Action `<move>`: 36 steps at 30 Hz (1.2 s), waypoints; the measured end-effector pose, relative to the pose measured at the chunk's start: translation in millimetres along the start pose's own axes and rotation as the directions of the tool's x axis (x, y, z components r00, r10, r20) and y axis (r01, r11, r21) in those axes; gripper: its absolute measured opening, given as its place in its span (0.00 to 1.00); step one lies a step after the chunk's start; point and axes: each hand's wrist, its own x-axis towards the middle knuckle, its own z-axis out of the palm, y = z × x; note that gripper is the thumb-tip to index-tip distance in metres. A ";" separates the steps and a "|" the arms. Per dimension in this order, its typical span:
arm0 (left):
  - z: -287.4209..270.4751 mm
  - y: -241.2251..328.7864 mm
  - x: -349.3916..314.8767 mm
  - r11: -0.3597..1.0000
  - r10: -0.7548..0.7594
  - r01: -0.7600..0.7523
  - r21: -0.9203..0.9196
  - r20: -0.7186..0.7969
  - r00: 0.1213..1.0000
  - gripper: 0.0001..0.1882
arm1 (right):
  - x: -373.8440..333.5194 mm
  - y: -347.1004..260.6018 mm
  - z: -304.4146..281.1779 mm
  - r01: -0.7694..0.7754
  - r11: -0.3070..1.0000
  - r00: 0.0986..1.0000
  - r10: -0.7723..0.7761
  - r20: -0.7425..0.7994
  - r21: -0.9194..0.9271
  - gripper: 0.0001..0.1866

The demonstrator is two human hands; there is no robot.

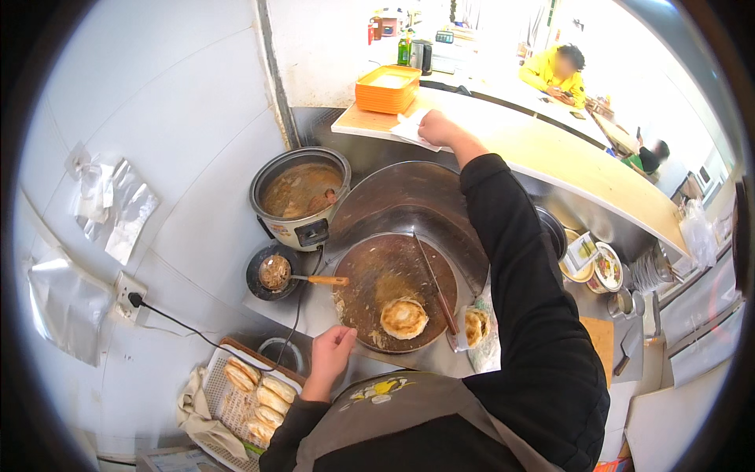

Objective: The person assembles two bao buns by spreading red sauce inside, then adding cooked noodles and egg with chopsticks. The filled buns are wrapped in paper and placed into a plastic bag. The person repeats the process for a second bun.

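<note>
My right hand [440,128] reaches far forward to the raised wooden counter, its fingers closed on a white cloth [413,130] that could be paper. The cloth lies at the counter's near edge, beside a stack of orange trays [388,89]. My left hand [332,352] hovers by the lower left rim of the round chopping board [370,275]. Its fingers are curled, and nothing shows in them. One browned flatbread [404,318] rests on the board. A cleaver [435,285] lies to its right, the dark handle toward me. Crumbs and bits of food are scattered over the board.
A cooker of brown stew [303,189] stands behind left, its cord crossing toward the wall socket. Below it sits a dark bowl [273,271] with a wooden-handled ladle. Several flatbreads fill a white basket [228,393] at lower left. Another person [554,75] in yellow sits beyond the counter.
</note>
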 end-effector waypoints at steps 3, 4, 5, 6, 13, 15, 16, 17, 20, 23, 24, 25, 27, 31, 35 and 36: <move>1.7 4.5 -4.4 0.998 -0.012 0.013 -0.054 0.011 1.000 0.09 | -13.7 -10.6 -6.4 -0.020 0.999 0.955 0.011 -0.297 -0.027 0.10; 2.7 7.8 -4.5 0.995 -0.044 0.046 -0.090 0.029 0.999 0.09 | -26.7 -14.2 -10.6 -0.067 0.997 0.910 0.051 -0.411 -0.024 0.08; 3.4 12.1 -4.8 0.996 -0.003 0.006 -0.084 0.031 1.000 0.09 | -40.3 -19.0 -17.7 0.088 0.993 0.749 -0.122 -0.652 -0.084 0.06; 4.0 17.5 -4.9 0.996 0.009 -0.006 -0.091 0.035 0.999 0.09 | -54.6 -27.3 -26.6 0.164 0.976 0.554 -0.209 -0.806 -0.141 0.05; 12.0 60.7 14.7 0.650 0.257 0.040 -0.759 0.270 0.928 0.38 | -274.4 -102.1 44.6 0.123 0.172 0.987 0.080 -0.138 0.977 0.17; 17.8 66.7 16.6 0.511 0.167 0.080 -0.856 0.190 0.967 0.31 | -328.2 -114.3 92.6 -0.152 0.160 0.986 -0.046 0.162 0.975 0.21; 20.7 68.2 15.1 0.471 0.098 0.083 -0.878 0.145 0.985 0.27 | -349.6 -116.2 114.4 -0.307 0.146 0.945 -0.073 0.320 0.940 0.21; 22.4 68.7 11.8 0.550 -0.001 0.124 -0.826 0.148 0.989 0.25 | -367.4 -110.5 127.1 -0.295 0.188 0.944 -0.095 0.316 0.937 0.22; 30.7 68.6 7.7 0.671 -0.091 0.228 -0.705 0.227 0.970 0.19 | -388.3 -84.6 145.1 -0.308 0.102 0.945 -0.086 0.317 0.946 0.17; 42.7 69.0 1.3 0.670 -0.113 0.380 -0.637 0.419 0.901 0.16 | -395.3 -68.0 150.9 -0.351 -0.102 0.936 -0.078 0.344 0.931 0.10; 43.2 69.1 1.8 0.628 -0.101 0.401 -0.667 0.441 0.892 0.16 | -397.8 -65.6 153.3 -0.359 -0.189 0.933 -0.093 0.348 0.914 0.09; 43.9 69.1 1.8 0.575 -0.107 0.445 -0.686 0.476 0.873 0.16 | -400.3 -64.3 156.5 -0.370 -0.285 0.929 -0.106 0.354 0.884 0.09; 41.8 68.3 3.3 0.512 -0.108 0.494 -0.703 0.518 0.849 0.16 | -404.2 -63.1 164.9 -0.410 -0.403 0.911 -0.146 0.385 0.818 0.07; 37.2 64.1 4.2 0.510 -0.174 0.500 -0.700 0.485 0.857 0.16 | -402.8 -63.3 183.8 -0.391 -0.271 0.919 -0.061 0.390 0.880 0.07; 36.1 57.2 -0.1 0.595 -0.256 0.458 -0.660 0.384 0.887 0.18 | -393.7 -67.3 195.2 -0.293 0.151 0.956 0.034 0.292 0.944 0.07; 35.0 55.2 -1.3 0.601 -0.273 0.481 -0.638 0.401 0.874 0.18 | -390.4 -67.9 196.4 -0.286 0.236 0.958 0.037 0.286 0.929 0.07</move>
